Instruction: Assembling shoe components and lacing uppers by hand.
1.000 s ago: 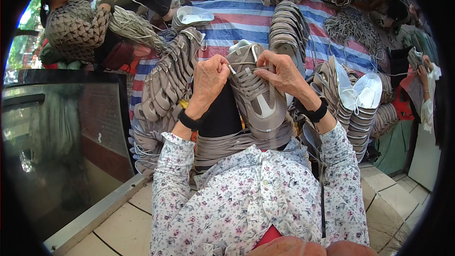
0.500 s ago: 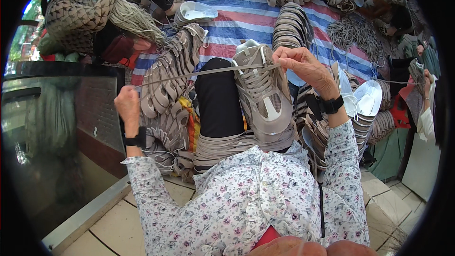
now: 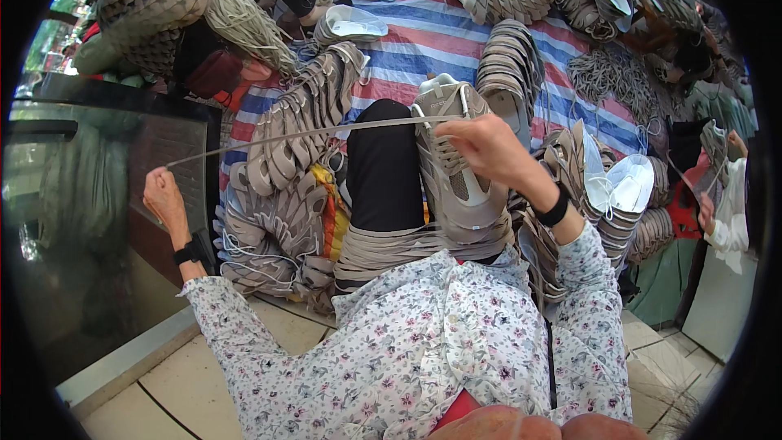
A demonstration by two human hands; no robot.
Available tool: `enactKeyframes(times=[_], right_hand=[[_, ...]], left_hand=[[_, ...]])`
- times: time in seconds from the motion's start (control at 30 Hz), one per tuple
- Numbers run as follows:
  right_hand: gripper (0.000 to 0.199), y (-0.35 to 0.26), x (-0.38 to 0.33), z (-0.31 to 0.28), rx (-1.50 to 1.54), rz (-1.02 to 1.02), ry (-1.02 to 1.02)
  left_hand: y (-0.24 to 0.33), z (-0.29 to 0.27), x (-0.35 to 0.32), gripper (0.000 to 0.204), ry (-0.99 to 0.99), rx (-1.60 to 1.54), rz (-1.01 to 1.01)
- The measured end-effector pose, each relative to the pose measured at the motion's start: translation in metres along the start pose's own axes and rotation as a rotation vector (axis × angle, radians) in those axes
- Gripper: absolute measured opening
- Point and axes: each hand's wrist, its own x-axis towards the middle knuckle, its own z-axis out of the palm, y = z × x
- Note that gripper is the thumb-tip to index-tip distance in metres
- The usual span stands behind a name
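Change of state: our left hand (image 3: 164, 200) has travelled farther out to the left since half a second ago, and the free run of flat lace (image 3: 350, 126) has lengthened with it. A second ago both hands were together at the top of the shoe (image 3: 464, 187). Over the last half second, our right hand (image 3: 487, 147) has come down from beside the collar to a position over the upper lacing. We judge that the lace is being pulled through at the top of the shoe, and that this pull is well advanced.

Left hand: the fingers are closed in a pinch on the lace, near its end as far as we can see. The hand is raised in front of the dark glass panel (image 3: 98, 228), well apart from the shoe.

Right hand: the fingers are curled in, with little opening between them. The lace meets this hand at the fingers; the fingertips are partly hidden, so we cannot tell whether they grip the lace or only guide it.

Shoe position: it sits on our lap, toe toward us, just right of the black trouser leg (image 3: 384, 171). Its toe lies against the bundle of laces (image 3: 379, 257) laid across our lap.
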Motion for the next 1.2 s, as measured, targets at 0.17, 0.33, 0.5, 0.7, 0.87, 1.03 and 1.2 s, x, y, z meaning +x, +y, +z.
enactKeyframes(times=[0.17,0.33,0.5,0.7,0.87,1.03,1.2], right_hand=[[0.024,-0.004,0.018,0.013,-0.717,0.02,-0.029],[0.014,0.02,0.018,0.023,-0.817,-0.065,0.124],[0.011,0.021,0.026,0.015,-0.582,-0.052,0.056],[0.012,0.02,0.017,0.029,-0.564,-0.021,0.116],[0.012,0.016,0.027,0.025,-0.737,-0.054,0.079],[0.013,0.025,0.023,0.025,-0.599,0.009,0.183],[0.013,0.02,0.022,0.027,-0.591,0.012,0.212]], left_hand=[[0.039,-0.018,0.034,0.019,-0.084,-0.399,-0.218],[0.046,-0.02,0.049,0.02,-0.171,-1.098,-0.472],[0.005,-0.038,0.067,0.044,-0.514,-1.811,-0.563],[0.01,-0.049,0.082,0.047,-0.436,-1.863,-0.563],[-0.02,-0.038,0.096,0.042,-0.497,-1.875,-0.407],[0.027,-0.065,0.094,0.049,-0.387,-1.65,-0.201],[0.097,-0.118,0.07,0.051,-0.39,-1.579,-0.039]])
